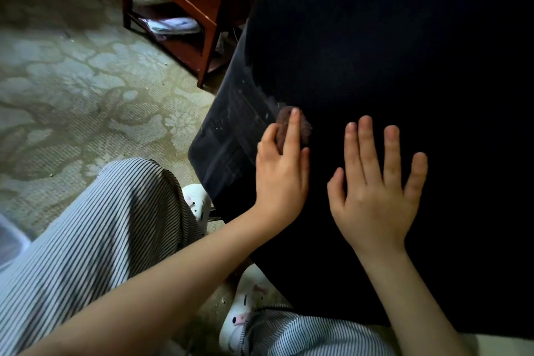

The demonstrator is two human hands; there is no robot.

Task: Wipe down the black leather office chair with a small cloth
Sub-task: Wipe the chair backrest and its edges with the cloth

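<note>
Cloth (304,128) is pinched in left grip (281,179) on chair (375,52); right grip (375,196) laid flat, released. Dust streaks (231,124) seen at 9 o'clock of cloth: approx mid-task, much left

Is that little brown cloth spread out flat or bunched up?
Bunched up: the cloth shows only as a small wad, pinched by the left hand against the black chair.

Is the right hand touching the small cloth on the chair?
Apart. The head view shows bare black chair between the right hand and the cloth; only the left hand holds the cloth.
</note>
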